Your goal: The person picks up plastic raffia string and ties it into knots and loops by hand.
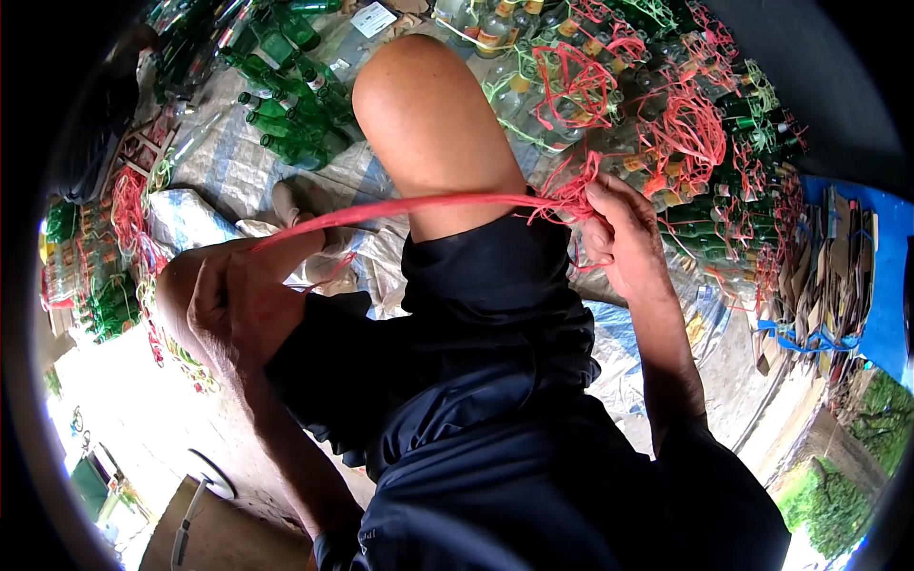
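Note:
A length of red plastic string stretches across in front of my raised knee, from one hand to the other. My right hand is closed, pinching a knotted, frayed bunch of the string between thumb and fingers. At the other end, my left hand is closed on the string beside my other knee, its fingers partly in shade. Loose strands hang below both hands.
Green glass bottles stand and lie on a woven plastic sheet. Clear bottles tied with red and green string fill the upper right. Flattened cardboard is stacked at the right. A white paper label lies near the top.

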Motion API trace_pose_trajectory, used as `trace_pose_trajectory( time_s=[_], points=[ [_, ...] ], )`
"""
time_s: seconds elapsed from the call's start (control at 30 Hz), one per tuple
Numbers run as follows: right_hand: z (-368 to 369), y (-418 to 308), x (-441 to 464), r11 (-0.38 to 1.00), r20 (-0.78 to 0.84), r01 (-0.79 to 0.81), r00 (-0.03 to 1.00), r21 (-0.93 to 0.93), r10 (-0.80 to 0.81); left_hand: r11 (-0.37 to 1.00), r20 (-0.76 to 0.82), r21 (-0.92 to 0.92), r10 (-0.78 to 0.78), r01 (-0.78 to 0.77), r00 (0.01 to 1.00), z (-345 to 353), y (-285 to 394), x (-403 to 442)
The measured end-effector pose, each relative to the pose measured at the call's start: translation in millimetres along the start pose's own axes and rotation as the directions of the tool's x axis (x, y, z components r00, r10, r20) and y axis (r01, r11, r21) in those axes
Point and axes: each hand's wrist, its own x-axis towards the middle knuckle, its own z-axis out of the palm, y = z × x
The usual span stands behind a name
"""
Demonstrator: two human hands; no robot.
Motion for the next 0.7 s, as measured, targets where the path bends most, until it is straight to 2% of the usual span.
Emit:
trace_pose_trajectory(
  time_s=[0.13, 0.2, 0.3, 0.4, 0.53, 0.57, 0.67, 0.7],
  points=[
    [8.1, -6.9, -5.7, 0.998, 0.018, -0.014, 1.000, 0.061, 0.013, 0.994, 0.053, -0.047, -0.094, 0.097, 0.994, 9.0, 8.6, -0.8],
    [-0.6, -4.5, -4.4, 0.992, 0.123, -0.028, 0.992, 0.127, 0.012, 0.987, 0.083, -0.069, -0.141, 0.146, 0.987, 14.9, 14.9, -1.4],
    [-2.1, -6.5, -4.3, 0.992, 0.206, -0.016, 0.978, 0.122, -0.009, 0.999, 0.154, -0.021, -0.045, 0.049, 0.987, 21.3, 23.6, -2.9],
    [12.6, -20.0, -10.6, 0.999, 0.195, 0.019, 0.980, 0.042, -0.027, 0.963, -0.089, 0.197, 0.203, -0.183, 0.975, 34.4, 36.1, -1.0],
    [29.2, -19.1, -12.9, 0.996, 0.198, 0.091, 0.976, 0.002, -0.090, 0.977, -0.057, -0.079, 0.193, -0.197, 0.980, 44.7, 86.1, -17.1],
    [33.8, -17.7, -13.7, 0.994, 0.202, 0.112, 0.973, -0.008, -0.108, 0.922, 0.047, -0.369, 0.142, -0.115, 0.989, 46.9, 105.1, -22.1],
    [52.2, -20.3, -21.0, 0.975, 0.230, 0.184, 0.961, -0.121, -0.153, 0.853, 0.309, -0.522, 0.189, 0.000, 0.932, 61.7, 139.1, -32.8],
    [57.0, -19.4, -22.3, 0.967, 0.246, 0.202, 0.956, -0.153, -0.161, 0.834, 0.339, -0.551, 0.211, 0.012, 0.917, 67.8, 145.8, -35.2]
  ],
)
